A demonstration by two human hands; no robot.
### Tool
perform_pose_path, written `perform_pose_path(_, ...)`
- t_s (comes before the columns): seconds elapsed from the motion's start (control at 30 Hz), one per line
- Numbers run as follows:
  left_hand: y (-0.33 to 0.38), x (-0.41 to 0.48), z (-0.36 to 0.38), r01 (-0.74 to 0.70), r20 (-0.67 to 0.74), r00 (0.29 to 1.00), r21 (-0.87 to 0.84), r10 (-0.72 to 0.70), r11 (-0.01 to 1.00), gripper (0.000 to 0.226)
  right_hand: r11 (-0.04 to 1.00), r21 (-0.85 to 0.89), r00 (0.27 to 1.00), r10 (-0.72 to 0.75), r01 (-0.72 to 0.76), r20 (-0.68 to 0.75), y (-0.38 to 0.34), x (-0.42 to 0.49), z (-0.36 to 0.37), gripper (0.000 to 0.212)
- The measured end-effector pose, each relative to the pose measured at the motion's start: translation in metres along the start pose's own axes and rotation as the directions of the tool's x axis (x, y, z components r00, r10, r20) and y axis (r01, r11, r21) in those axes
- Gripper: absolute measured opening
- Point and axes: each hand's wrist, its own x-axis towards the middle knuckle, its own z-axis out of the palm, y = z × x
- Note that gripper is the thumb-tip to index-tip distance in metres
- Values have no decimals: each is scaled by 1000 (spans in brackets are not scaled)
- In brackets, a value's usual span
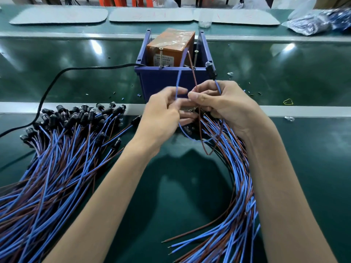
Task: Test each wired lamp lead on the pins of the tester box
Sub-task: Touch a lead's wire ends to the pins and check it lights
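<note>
Blue-and-brown wired lamp lead (pixel 211 72), black holder with a clear bulb at one end, is held up in front of the open blue plastic bin (pixel 161 82). The bin stands at mid-width of the green worktop (pixel 284 73), just beyond the metal rail (pixel 303 109). Orange tape-wrapped tester box (pixel 171 44) sits inside the bin, with two upright screw pins (pixel 195 57) at its near face.

Left hand (pixel 165 111) pinches the lead's blue wire between thumb and fingertips. Right hand (pixel 220 105) pinches the brown wire and the stretch just under the holder. Its lower fingers look curled about the lamp ends of a bundle of leads (pixel 235 177) that curves toward the near edge.

Both wire tips point up between the pins, close to the right one. Contact unclear; bulb glow unclear. Loose heap of leads (pixel 66 149) fans over the left near corner.

Step in hand, by my reading: presenting this lead to the pins. The next move calls for spreading the tips, one to each pin. They need holding steady long enough to read the bulb, with fingers kept off bare metal.
</note>
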Motion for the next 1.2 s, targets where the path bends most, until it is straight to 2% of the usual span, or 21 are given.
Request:
perform_pose_path(0.17,0,4,-6,-182,-219,956,76,194,980,49,999,-33,996,2,-5,-94,-2,5,1,32)
perform_pose_path(0.3,1,5,-10,-277,-318,901,102,295,955,50,1000,-10,983,-23,22,-182,-4,6,0,24)
perform_pose_path(0.43,2,7,-15,-261,-382,885,68,267,963,46,988,141,950,-16,62,-312,-5,10,-2,23)
perform_pose_path(0.57,0,11,-21,-220,-403,887,67,228,973,37,987,146,927,-13,73,-375,-2,11,-4,32)
perform_pose_path(0.7,-3,15,-25,-179,-415,892,39,179,983,34,989,144,911,29,34,-410,1,15,-4,24)
perform_pose_path(0.9,-7,19,-29,-139,-402,905,36,142,990,34,995,96,919,73,-39,-387,5,18,-3,28)
perform_pose_path(1.2,-12,20,-28,-109,-381,916,66,126,992,34,994,80,937,93,-70,-336,10,20,-2,28)
